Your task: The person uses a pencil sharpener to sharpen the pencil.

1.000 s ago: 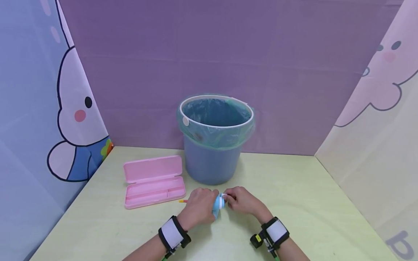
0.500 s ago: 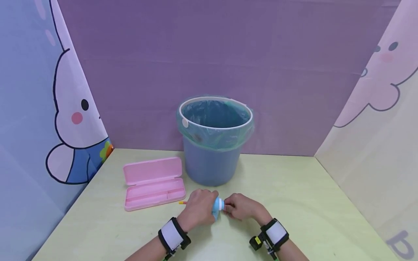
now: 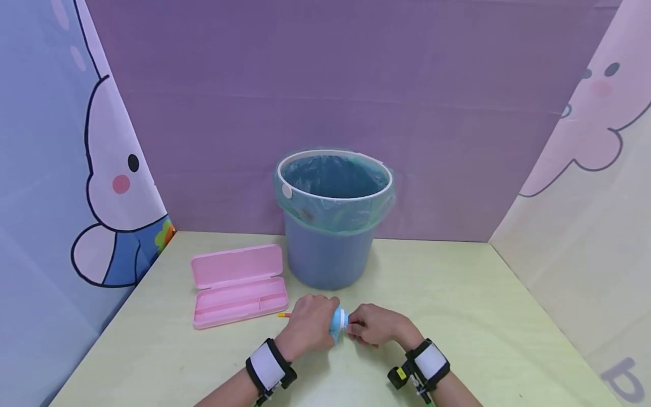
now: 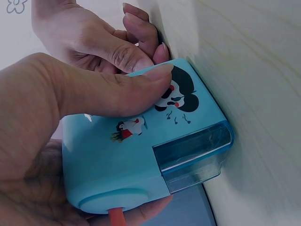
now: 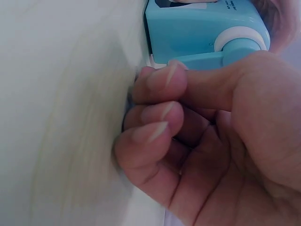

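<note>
My left hand (image 3: pixel 311 323) grips a light blue pencil sharpener (image 4: pixel 136 160) with cartoon prints, its thumb lying across one face. A clear drawer (image 4: pixel 193 150) shows on the sharpener's side in the left wrist view. A red pencil (image 4: pixel 116 217) sticks out of the end away from my right hand; its yellow tip end (image 3: pixel 281 315) pokes out left of my left hand. At the other end, my right hand (image 3: pixel 377 324) pinches the end of the blue crank handle (image 5: pixel 202 61) with curled fingers. The fingers hide the crank's knob.
A pink pencil case (image 3: pixel 238 267) lies with its lid up on the table (image 3: pixel 488 339), left of my hands. Behind them stands a blue bin (image 3: pixel 328 257) lined with a green bag. A purple backdrop (image 3: pixel 325 73) closes off the table's far edge.
My right hand has shifted slightly down at the crank, which has turned. The left hand keeps its grip on the sharpener with little movement.
</note>
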`<move>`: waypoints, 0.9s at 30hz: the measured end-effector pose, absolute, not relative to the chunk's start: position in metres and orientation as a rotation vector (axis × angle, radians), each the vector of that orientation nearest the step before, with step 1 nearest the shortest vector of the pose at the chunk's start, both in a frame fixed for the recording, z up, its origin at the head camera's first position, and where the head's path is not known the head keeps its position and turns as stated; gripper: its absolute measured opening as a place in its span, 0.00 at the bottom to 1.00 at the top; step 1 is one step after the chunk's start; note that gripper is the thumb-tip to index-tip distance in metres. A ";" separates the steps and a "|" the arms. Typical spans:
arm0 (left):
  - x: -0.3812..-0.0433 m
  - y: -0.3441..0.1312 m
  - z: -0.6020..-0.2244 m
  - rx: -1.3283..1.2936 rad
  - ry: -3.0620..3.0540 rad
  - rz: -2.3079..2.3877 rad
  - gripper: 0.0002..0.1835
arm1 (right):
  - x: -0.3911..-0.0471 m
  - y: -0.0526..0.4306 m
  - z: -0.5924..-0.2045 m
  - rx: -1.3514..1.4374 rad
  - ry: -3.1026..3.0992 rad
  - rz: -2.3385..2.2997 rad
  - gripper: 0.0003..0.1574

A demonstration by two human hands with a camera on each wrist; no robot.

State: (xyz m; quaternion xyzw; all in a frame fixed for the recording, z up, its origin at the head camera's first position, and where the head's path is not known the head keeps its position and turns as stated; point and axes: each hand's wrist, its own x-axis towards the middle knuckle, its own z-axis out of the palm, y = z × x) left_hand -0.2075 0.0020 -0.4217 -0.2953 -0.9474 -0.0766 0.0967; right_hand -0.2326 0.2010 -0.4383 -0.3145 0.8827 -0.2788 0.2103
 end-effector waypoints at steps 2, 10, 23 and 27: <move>-0.208 0.002 -0.422 -0.870 -2.801 -0.234 0.19 | -0.232 0.201 -0.438 -0.876 2.451 -0.772 0.18; -0.208 0.002 -0.421 -0.858 -2.783 -0.258 0.18 | -0.229 0.200 -0.434 -0.862 2.338 -0.770 0.19; -0.207 0.002 -0.424 -0.828 -2.788 -0.241 0.19 | -0.226 0.205 -0.427 -0.985 2.110 -0.837 0.20; -0.207 0.003 -0.423 -0.825 -2.801 -0.244 0.19 | -0.227 0.207 -0.426 -0.971 2.073 -0.849 0.20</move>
